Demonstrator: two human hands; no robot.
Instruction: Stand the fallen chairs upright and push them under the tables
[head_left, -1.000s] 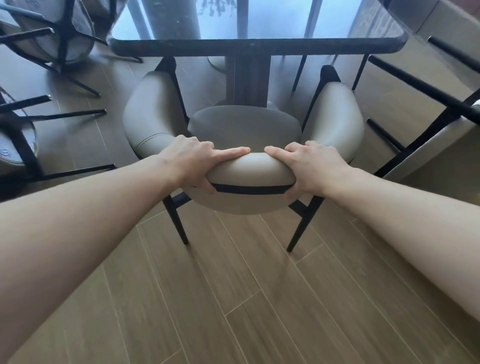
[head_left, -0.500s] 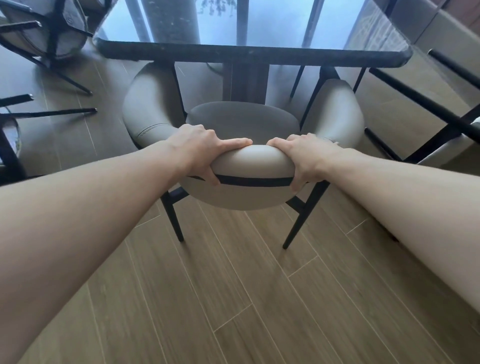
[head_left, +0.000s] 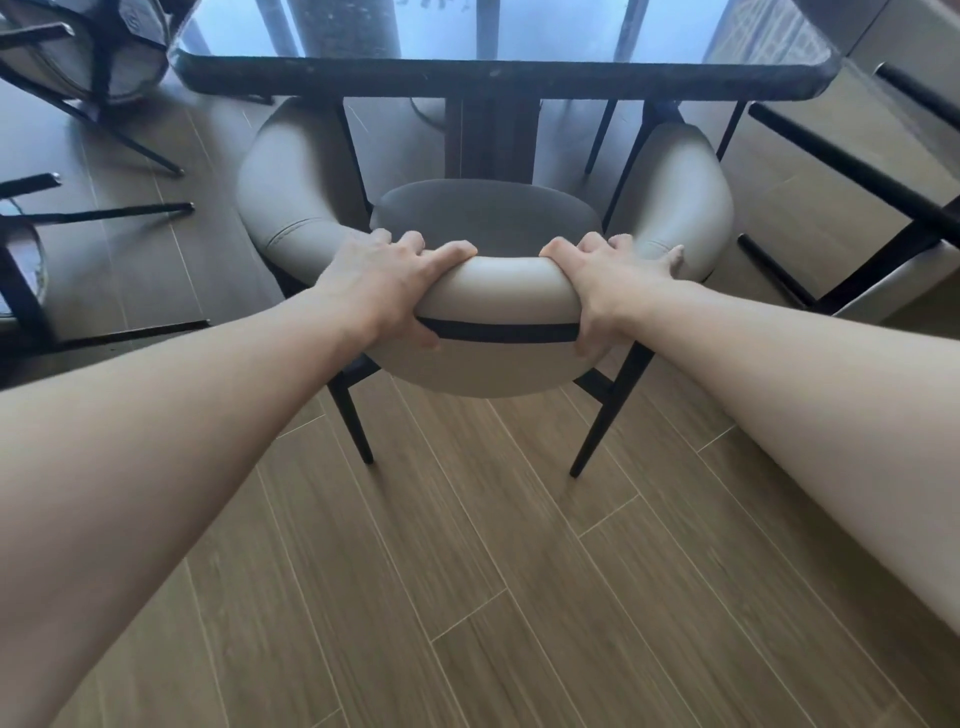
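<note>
- I see one grey padded chair (head_left: 488, 228) standing upright on its legs, directly in front of the dark table (head_left: 498, 80), facing it.
- My left hand (head_left: 387, 283) grips the chair's curved backrest, fingers over the top and thumb wrapped onto the rear face.
- My right hand (head_left: 610, 278) grips the same backrest just beside it, fingers curled over the rim and thumb behind.
- The chair's armrest tips reach beneath the table edge; the seat and back legs are on my side of the edge. I judge this chair is stood up and partly pushed in, with a little pushing left.
- To the left of the table, two fallen chairs (head_left: 78, 57) (head_left: 31, 260) lie tipped, legs pointing sideways. To the right of the table, another fallen chair (head_left: 883, 218) lies with black legs outstretched. These remain to be done.
- All three fallen chairs are cut off by the frame edges, so I cannot tell exactly how they lie.
- The upright chair's front legs are mostly hidden behind its seat and armrests.
</note>
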